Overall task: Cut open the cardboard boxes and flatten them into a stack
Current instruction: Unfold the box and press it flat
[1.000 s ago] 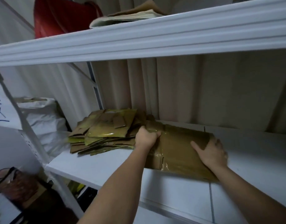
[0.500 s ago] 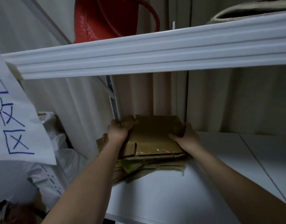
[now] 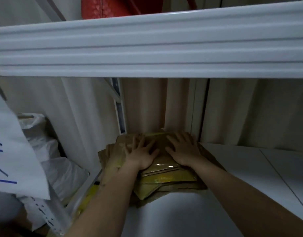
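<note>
A stack of flattened brown cardboard boxes (image 3: pixel 166 183), some with shiny yellowish tape, lies on the white shelf (image 3: pixel 181 214) at its back left corner. The top flattened box (image 3: pixel 162 161) lies on the stack. My left hand (image 3: pixel 140 153) presses flat on the left half of that box, fingers spread. Beside it, my right hand (image 3: pixel 184 149) presses flat on the right half, fingers spread toward the back wall. Neither hand holds anything. No cutting tool is in view.
A white upper shelf edge (image 3: pixel 150 47) runs across the top, with a red bag (image 3: pixel 120 6) above it. A beige curtain (image 3: pixel 233 112) hangs behind. White plastic bags (image 3: pixel 51 161) and a paper sign with blue marks (image 3: pixel 12 159) are at the left.
Both hands carried the flattened box left from the shelf's middle onto the stack. They have let go of its edges and now press flat on top of it.
</note>
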